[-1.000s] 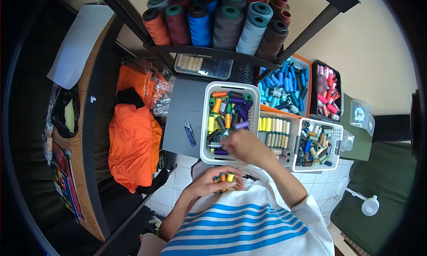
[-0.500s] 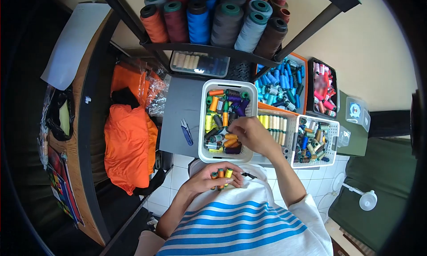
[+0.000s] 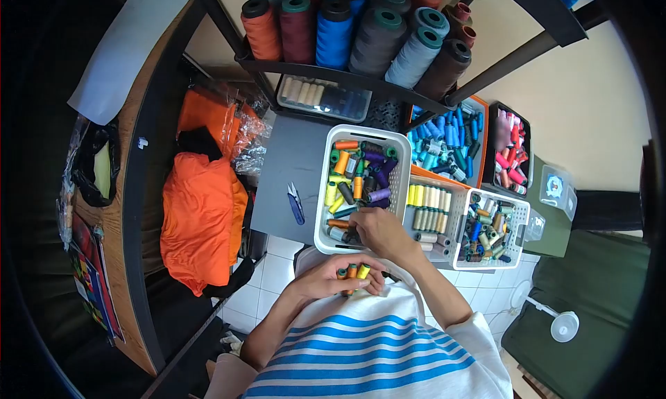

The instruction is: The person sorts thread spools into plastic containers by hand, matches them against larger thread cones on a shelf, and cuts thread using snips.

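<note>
My left hand is closed around three small thread spools, two orange-brown and one yellow, in front of my shirt. My right hand reaches into the near right part of a white plastic basket. Its fingers are curled down among the spools, and the fingertips are hidden, so what they grip cannot be made out. Beside them lies a brown-orange spool. Farther back in the basket are an orange spool, a purple spool, yellow ones and dark ones.
Thread snips lie on the grey table left of the basket. To the right stand a basket of cream spools, a white basket of mixed spools, and boxes of blue spools and red spools. Large cones fill the shelf above.
My right hand has moved nearer my body inside the basket, and the orange-gold spools by its fingers no longer show. My left hand still holds its spools. The view has shifted slightly.
</note>
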The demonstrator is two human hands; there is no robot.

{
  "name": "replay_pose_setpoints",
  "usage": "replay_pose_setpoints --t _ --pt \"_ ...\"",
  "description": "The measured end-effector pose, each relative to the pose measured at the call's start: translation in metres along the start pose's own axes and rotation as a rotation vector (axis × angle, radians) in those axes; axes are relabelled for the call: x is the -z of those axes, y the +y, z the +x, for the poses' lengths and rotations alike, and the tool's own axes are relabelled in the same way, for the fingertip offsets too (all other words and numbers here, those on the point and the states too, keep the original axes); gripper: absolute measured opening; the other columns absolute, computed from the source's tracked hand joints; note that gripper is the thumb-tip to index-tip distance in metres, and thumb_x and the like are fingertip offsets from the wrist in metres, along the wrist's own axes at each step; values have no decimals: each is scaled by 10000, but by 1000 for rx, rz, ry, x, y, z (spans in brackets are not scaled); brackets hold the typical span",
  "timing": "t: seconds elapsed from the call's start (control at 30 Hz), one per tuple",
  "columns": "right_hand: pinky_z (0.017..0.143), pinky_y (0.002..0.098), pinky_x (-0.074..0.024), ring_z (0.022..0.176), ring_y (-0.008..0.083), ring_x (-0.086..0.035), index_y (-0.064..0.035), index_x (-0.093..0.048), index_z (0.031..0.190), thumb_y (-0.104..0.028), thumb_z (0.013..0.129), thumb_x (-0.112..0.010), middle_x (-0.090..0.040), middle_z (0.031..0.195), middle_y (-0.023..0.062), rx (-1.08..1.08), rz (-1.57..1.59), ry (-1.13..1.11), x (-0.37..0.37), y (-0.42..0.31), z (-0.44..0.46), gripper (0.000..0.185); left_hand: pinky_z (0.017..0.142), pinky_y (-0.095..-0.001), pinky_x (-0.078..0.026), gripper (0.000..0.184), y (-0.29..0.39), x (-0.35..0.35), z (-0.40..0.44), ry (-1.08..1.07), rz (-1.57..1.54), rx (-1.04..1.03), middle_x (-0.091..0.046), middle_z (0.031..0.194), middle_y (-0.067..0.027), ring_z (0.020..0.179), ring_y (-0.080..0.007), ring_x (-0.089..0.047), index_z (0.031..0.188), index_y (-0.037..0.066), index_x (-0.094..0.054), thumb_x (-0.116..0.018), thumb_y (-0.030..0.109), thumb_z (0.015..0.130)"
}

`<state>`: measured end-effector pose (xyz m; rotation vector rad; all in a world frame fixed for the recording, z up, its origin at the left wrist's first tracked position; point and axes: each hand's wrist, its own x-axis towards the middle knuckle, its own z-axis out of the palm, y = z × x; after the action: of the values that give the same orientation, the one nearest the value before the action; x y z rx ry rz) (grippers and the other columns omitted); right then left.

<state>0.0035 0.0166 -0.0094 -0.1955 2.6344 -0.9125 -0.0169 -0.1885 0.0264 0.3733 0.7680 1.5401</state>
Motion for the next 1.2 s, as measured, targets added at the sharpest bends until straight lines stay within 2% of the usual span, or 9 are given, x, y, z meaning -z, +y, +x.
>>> replay_pose_setpoints --t 0.1,0.17,0.33,0.43,0.6,0.83,0.93,1.07,1.2 --pt "798 490 -567 883 427 -706 -21 -720 1084 29 861 -597 -695 1026 215 -83 122 5 8 -8 4 259 1053 -430 -550 414 0 2 4 -20 -17 -14 -658 1229 -211 1165 -294 -677 1396 -62 -533 -621 67 1013" --pt "813 492 -559 909 434 -699 -2 -710 1063 66 849 -588 -692 1050 223 -89 205 313 11 -15 12 256 1054 -429 -550 419 -2 3 3 -13 -23 4 -659 1222 -208 1158 -291 -681 1401 -59 -531 -616 52 1007" --pt "847 509 -534 972 463 -659 -2 -617 1260 98 830 -571 -618 1178 255 -116 228 608 16 -7 50 444 1032 -407 -574 408 -1 3 7 -20 -17 15 -662 1216 -193 1127 -271 -695 1390 -47 -544 -628 78 1011" --pt "848 509 -529 995 455 -661 -8 -576 1333 95 834 -565 -597 1231 282 -164 288 599 17 -4 58 510 1030 -406 -574 421 0 4 6 -28 -10 22 -660 1222 -193 1131 -272 -694 1402 -49 -537 -627 69 1008" --pt "726 486 -552 762 410 -704 -13 -570 1354 62 816 -607 -689 829 226 -190 192 431 8 1 57 545 1021 -386 -565 438 -2 8 7 -40 -16 4 -663 1234 -183 1129 -260 -702 1421 -35 -534 -623 76 1007" --pt "633 401 -576 652 306 -732 -4 -564 1368 37 851 -590 -718 782 210 -15 238 362 36 13 69 519 1007 -346 -544 432 2 9 6 -25 60 36 -680 1228 -161 1114 -229 -718 1427 -3 -551 -622 100 1014" --pt "503 317 -566 527 180 -701 -48 -546 1438 -24 950 -546 -712 695 133 -359 682 146 61 7 78 488 1010 -348 -544 434 3 9 10 -17 45 44 -682 1224 -157 1114 -230 -719 1426 -2 -552 -627 101 1011" --pt "468 299 -548 534 174 -703 -29 -585 1333 -27 959 -549 -708 693 113 -317 613 -88 62 12 77 376 1022 -395 -558 458 8 7 8 -7 54 78 -660 1245 -179 1134 -262 -701 1434 -33 -533 -642 71 1001" --pt "436 316 -546 513 205 -701 12 -538 1343 13 943 -551 -703 686 139 -325 574 232 54 8 60 400 1030 -398 -553 471 5 8 9 -2 19 68 -661 1250 -180 1125 -265 -708 1437 -35 -530 -650 80 996"
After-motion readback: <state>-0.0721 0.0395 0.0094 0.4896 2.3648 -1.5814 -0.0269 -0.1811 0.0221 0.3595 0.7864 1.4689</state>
